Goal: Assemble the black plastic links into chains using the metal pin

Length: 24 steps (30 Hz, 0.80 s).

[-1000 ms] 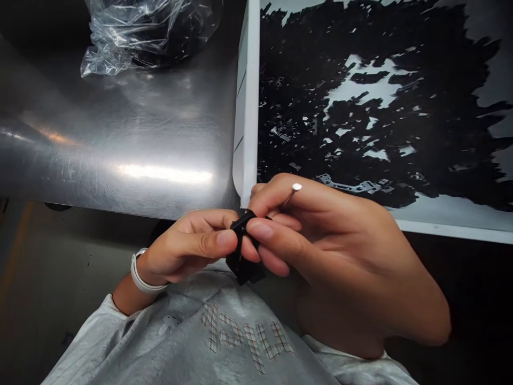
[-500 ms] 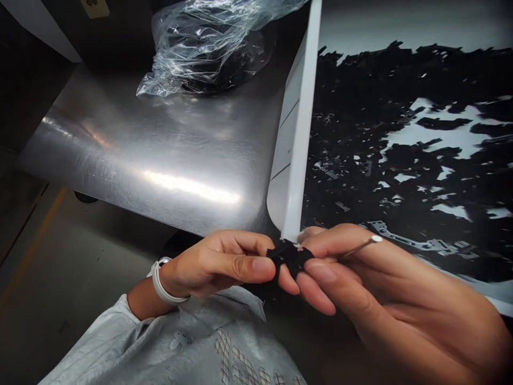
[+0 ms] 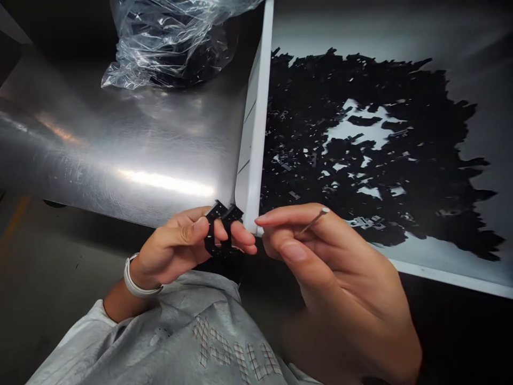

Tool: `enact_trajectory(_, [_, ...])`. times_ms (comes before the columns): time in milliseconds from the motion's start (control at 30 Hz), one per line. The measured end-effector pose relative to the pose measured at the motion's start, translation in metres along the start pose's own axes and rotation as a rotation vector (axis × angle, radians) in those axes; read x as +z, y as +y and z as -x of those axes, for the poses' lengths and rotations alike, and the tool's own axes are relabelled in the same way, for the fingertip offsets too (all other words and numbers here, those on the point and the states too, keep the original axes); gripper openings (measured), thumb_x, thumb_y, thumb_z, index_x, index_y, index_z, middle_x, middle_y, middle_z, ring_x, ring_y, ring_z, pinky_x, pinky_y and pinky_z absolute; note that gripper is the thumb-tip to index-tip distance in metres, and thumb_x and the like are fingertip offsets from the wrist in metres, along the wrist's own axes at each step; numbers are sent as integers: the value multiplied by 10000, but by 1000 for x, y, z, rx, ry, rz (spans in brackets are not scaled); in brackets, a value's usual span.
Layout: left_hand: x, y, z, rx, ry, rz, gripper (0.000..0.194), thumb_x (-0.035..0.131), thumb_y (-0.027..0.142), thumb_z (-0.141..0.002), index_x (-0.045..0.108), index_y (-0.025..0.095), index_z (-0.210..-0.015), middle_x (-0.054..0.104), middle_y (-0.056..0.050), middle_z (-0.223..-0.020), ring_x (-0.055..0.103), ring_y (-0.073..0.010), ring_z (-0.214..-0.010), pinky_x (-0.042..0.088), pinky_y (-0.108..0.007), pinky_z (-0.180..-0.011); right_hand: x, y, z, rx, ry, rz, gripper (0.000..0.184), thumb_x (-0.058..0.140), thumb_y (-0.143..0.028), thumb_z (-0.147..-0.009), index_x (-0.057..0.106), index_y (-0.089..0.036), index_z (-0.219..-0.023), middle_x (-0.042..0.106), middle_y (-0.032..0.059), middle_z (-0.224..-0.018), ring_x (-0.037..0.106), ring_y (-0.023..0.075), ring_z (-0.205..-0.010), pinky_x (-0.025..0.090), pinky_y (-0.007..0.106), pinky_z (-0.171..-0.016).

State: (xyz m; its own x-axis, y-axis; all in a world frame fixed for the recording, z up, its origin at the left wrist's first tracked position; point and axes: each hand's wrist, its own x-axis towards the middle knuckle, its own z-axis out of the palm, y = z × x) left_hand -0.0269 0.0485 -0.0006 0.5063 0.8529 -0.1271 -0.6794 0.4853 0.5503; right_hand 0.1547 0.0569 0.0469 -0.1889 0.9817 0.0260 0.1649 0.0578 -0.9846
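My left hand (image 3: 182,240) pinches a pair of small black clip-like parts (image 3: 218,227) side by side between thumb and fingers. Their blocky, stepped ends point up, and the fingers partly cover their lower portions. Just to the right is my right hand (image 3: 320,256), apart from these parts, with the index finger stretched out and the other fingers loosely curled. No part shows in it. A thin metal strip with a round white end (image 3: 325,210) lies across its index finger; I cannot tell whether this is a ring or a pin.
A white-rimmed tray (image 3: 260,117) on the right contains a heap of black parts (image 3: 420,133). On the metal table (image 3: 160,139) at left lies a clear plastic bag (image 3: 160,48) with dark contents. The tray's front rim lies beyond my right hand.
My right hand has let go of the black parts and drawn slightly away. The left hand has turned them upright, so two similar pieces show. The view has shifted right.
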Motion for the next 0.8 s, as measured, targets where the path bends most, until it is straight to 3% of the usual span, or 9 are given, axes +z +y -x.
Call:
enact_trajectory(167, [4, 3, -3, -22, 69, 55, 203, 816, 464, -849, 803, 264, -814, 791, -4, -973, 770, -261, -963, 526, -485, -1045, 2, 11, 10, -38, -38, 69, 21, 699, -300, -974, 701, -280, -970, 757, -5, -839, 657, 124, -620, 575, 216, -595])
enact_trajectory(267, [6, 4, -3, -17, 115, 68, 202, 834, 452, -827, 797, 257, -793, 794, -9, -983, 768, -296, -1012, 519, -523, -1061, 6, 15, 17, -5, -28, 82, 82, 698, -276, -975, 677, -283, -1054, 712, -7, -852, 574, 131, -622, 561, 260, -649])
enact_trajectory(400, [6, 3, -3, -18, 139, 92, 204, 835, 455, -818, 799, 258, -782, 803, -20, -998, 761, -322, -1055, 528, -522, -1040, 10, 16, 23, -16, 30, 99, 164, 726, -225, -947, 678, -293, -1089, 521, -63, -688, 478, 127, -600, 506, 260, -635])
enact_trajectory(533, [2, 1, -3, -8, 99, 117, 183, 815, 469, -843, 807, 289, -810, 808, 22, -1062, 768, -286, -1049, 544, -470, -1005, 15, 19, 23, -82, 79, 128, 257, 756, -167, -921, 680, -301, -1127, 571, -59, -756, 455, 113, -625, 491, 243, -624])
enact_trajectory(600, [1, 0, -4, -7, 106, 114, 199, 811, 473, -846, 798, 277, -814, 807, 17, -1065, 766, -288, -1056, 545, -483, -1017, 18, 21, 23, -120, 82, 129, 293, 776, -152, -907, 679, -304, -1138, 614, -58, -790, 477, 103, -624, 515, 226, -626])
enact_trajectory(800, [7, 1, -4, -11, 123, 64, 222, 822, 486, -827, 781, 269, -800, 806, 4, -958, 729, -316, -1182, 517, -516, -1094, 23, 22, 22, -199, 108, 127, 290, 807, -130, -886, 708, -299, -1099, 773, -24, -983, 751, 129, -794, 643, 213, -704])
